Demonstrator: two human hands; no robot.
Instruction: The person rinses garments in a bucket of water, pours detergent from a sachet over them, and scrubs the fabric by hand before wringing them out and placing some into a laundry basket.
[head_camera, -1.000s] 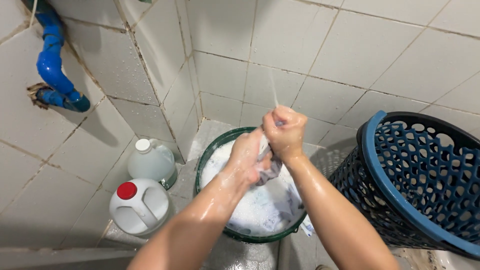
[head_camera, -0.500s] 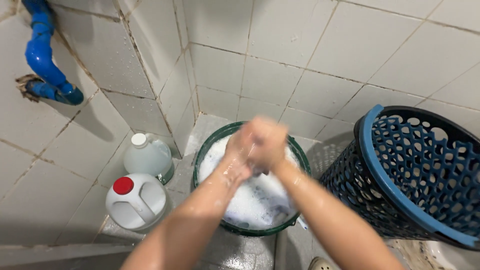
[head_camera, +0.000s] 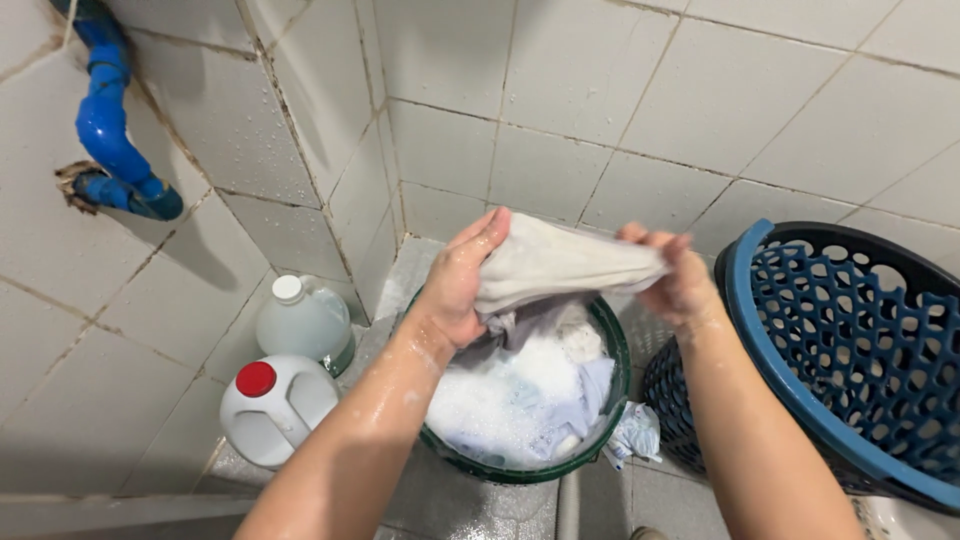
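A wet white cloth (head_camera: 565, 262) is being held up over the green wash basin (head_camera: 612, 350), stretched out between both hands. The left hand (head_camera: 462, 280) is clamped on the cloth's left end, thumb underneath and fingers folded over the top edge, so that grip is pressed tight on the fabric. The right hand (head_camera: 680, 275) is pinching the other end with fingers curled in, though it's a bit blurred, so exact finger placement can't be made out. Both forearms look wet and soapy.

A loose grey-white part of the cloth is hanging down from the left hand into the basin. The basin is filled with white suds (head_camera: 500, 400) and more pale laundry (head_camera: 585, 395), and a bit of light fabric (head_camera: 635, 435) is draped over its rim on the right side.

Just right of the basin, a dark blue plastic laundry basket (head_camera: 850, 350) with a lattice wall is tipped toward it. On the left, two jugs are parked on the tiled floor by the wall: a white one with a red cap (head_camera: 272, 405) and, behind it, a translucent one with a white cap (head_camera: 303, 320). A blue pipe (head_camera: 110, 125) is fixed on the tiled wall at the upper left.
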